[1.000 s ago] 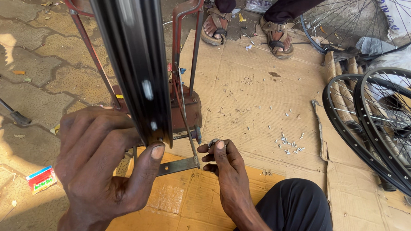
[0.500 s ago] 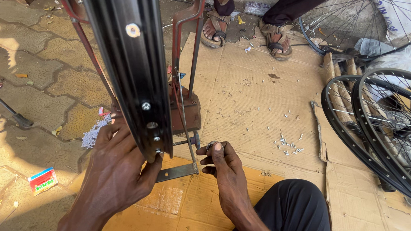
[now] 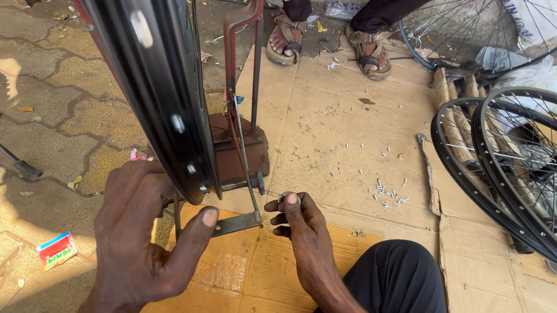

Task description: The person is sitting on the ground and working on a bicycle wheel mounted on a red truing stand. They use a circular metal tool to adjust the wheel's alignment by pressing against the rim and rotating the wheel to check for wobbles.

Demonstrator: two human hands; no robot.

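Left hand (image 3: 137, 241) grips the black rim (image 3: 149, 86); right hand (image 3: 300, 230) pinches a small nipple (image 3: 283, 197).

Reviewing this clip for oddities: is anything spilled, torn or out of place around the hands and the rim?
Small metal bits lie scattered loose on the cardboard sheet, right of the right hand. The cardboard's right edge is torn. The left hand grips the black rim.

Hands at a black wheel rim on a red stand

The left hand (image 3: 138, 232) cups the lower edge of the black rim (image 3: 149, 86), thumb pressed beneath it; the right hand (image 3: 303, 231) pinches a small metal piece beside the red truing stand (image 3: 238, 142), over cardboard (image 3: 356, 135) strewn with spoke nipples (image 3: 388, 193), spoked wheels (image 3: 513, 169) stacked at right
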